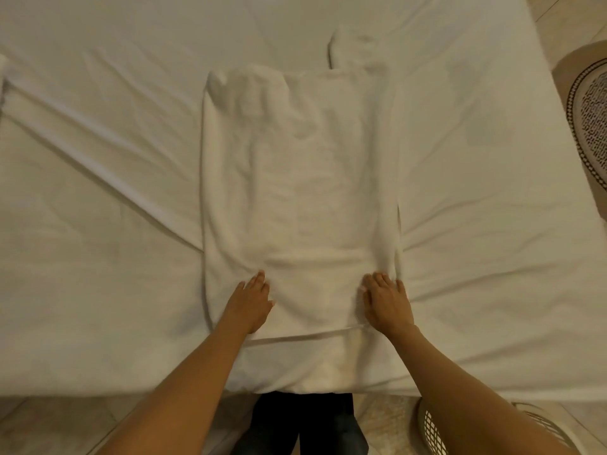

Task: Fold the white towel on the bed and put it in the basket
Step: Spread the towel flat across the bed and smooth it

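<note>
White towel (300,192) folded lengthwise on bed (98,192), left grip (251,303) and right grip (386,302) flat, fingers straight, pressing its near end, basket (430,428) below right grip, no readable writing

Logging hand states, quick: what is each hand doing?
Left hand: open, flat on the white towel.
Right hand: open, flat on the towel.

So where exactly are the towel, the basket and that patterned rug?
white towel (300,178), head view, middle of its flat top layer.
basket (430,428), head view, its lattice wall beside the right arm.
rug (591,116), head view, its patterned centre.
</note>
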`<state>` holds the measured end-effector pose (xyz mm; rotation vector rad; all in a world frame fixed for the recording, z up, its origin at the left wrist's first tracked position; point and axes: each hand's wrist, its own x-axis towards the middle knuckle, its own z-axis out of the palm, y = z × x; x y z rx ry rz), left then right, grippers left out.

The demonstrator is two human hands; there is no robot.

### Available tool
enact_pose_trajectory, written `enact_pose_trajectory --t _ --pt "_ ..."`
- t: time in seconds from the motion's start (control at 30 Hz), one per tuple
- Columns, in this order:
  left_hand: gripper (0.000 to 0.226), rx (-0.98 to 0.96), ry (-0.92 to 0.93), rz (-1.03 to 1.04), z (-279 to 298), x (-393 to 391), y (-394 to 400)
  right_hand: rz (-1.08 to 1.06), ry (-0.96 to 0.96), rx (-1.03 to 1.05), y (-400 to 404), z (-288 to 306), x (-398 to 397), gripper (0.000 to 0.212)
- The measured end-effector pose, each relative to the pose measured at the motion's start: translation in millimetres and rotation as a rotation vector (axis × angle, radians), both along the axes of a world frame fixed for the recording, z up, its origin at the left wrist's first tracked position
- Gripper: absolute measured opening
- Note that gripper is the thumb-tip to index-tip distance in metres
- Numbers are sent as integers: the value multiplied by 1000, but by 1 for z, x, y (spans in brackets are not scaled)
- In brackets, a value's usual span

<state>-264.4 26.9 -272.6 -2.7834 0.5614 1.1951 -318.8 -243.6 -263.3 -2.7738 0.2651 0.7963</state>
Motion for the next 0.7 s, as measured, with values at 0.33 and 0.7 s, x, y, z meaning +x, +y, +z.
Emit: enact_pose_trajectory --t 0.33,0.7 --pt "56 -209 -266 -106 24 128 -96 -238 -194 31 -46 9 88 48" --pt "61 -316 -388 -88 -4 240 -236 -216 -203 4 -98 -36 180 57"
